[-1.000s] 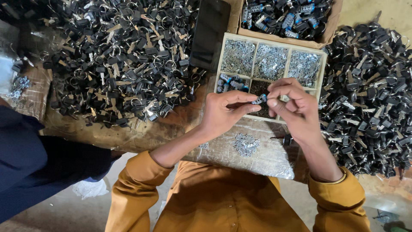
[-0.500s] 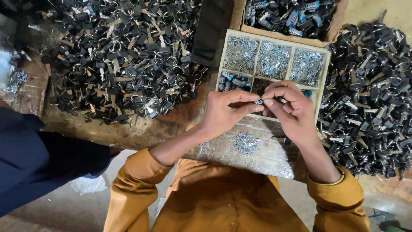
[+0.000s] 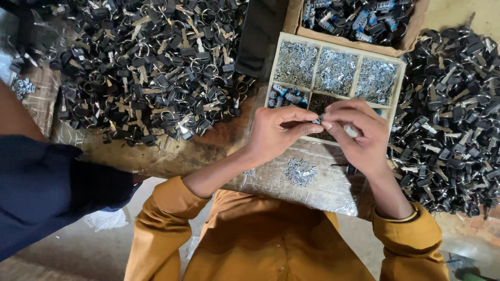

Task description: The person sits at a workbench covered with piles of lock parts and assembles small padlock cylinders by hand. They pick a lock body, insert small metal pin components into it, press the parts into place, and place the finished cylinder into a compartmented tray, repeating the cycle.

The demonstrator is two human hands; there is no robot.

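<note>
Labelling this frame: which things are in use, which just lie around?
In use: left hand and right hand pinching a small metal part; divided tray; loose pile of metal bits.

Lying about: key heaps and; cardboard box; blue sleeve.

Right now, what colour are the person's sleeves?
Mustard orange sleeves, plain, seen best in the head view.

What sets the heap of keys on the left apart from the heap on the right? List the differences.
The left key heap shows many metal rings and pale blades among its black heads; the right key heap looks darker and more densely packed. The left heap spreads wide across the table; the right heap runs past the frame edge. Both hold black-headed keys.
</note>
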